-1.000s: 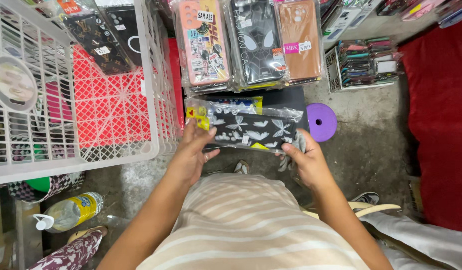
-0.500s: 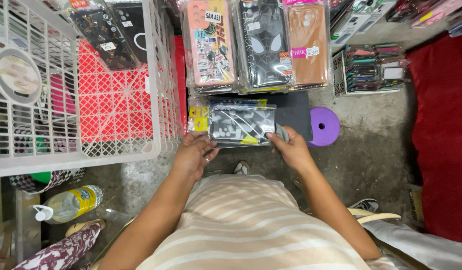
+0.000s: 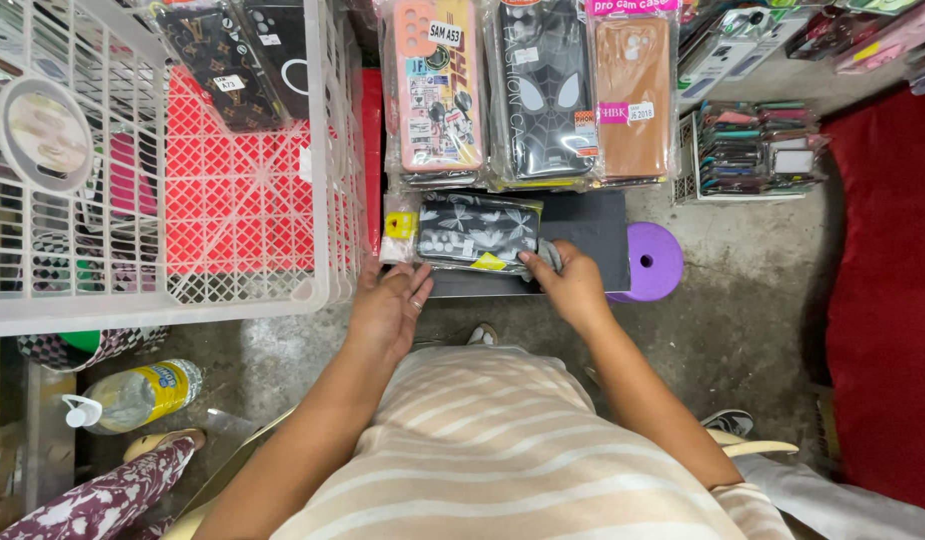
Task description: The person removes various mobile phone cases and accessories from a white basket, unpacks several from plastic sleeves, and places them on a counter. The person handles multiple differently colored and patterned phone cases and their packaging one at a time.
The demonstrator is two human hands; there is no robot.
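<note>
Gripping black floral phone-case pack (image 3: 477,232) (yellow tags): right hand (image 3: 572,285) fingers clamped; left hand (image 3: 387,310) fingers apart.

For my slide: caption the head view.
Two hands set a black flowered phone-case pack below hanging cases.

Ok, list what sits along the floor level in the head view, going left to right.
Clear bottle with yellow label → left hand → black floral packet → right hand → purple round stool → red cloth.
</note>
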